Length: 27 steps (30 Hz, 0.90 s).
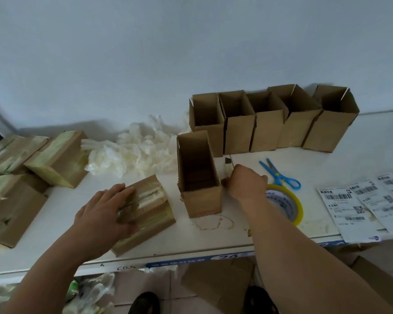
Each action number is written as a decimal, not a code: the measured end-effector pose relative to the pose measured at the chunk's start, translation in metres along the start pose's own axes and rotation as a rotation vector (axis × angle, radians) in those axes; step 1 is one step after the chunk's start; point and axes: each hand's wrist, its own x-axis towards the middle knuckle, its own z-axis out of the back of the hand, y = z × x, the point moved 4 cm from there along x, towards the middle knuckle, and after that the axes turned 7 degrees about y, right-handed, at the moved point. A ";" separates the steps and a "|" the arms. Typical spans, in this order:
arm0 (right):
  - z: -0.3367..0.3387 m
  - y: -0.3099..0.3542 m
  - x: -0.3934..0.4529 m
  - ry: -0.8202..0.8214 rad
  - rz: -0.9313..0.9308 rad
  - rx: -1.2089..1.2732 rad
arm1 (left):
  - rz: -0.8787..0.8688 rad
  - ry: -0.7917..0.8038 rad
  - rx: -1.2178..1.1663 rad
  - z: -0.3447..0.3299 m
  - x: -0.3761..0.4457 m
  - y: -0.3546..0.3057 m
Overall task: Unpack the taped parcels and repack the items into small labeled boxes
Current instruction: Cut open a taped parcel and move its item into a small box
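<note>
Parcel [143,214] wrapped in tape lies near the front edge of the worktop [247,234], one corner close to the lip, with the left hand [104,211] laid over its top, fingers curled down onto the tape. Just beside it, toward the middle, stands an open small box [199,177], tall and narrow. The right hand [245,182] is closed round a small cutter [227,165] at the box's right side, blade end poking up.

The risk I see is the blade: the holding hand sits right over the tape line, so a slip could reach the fingers. A knock from the right forearm could also tip the tall box, and a hard push could slide the parcel off the front edge.

Room is tight. A tape roll [284,202] and blue scissors [279,173] crowd the right wrist, shipping labels [359,205] overhang the front right edge, more taped parcels [57,157] fill the left end, crumpled plastic [132,152] lies behind, and a row of open boxes [270,118] lines the back edge.
</note>
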 end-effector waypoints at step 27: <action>0.071 0.078 -0.177 0.359 0.359 1.069 | 0.036 -0.029 -0.030 0.010 -0.024 0.046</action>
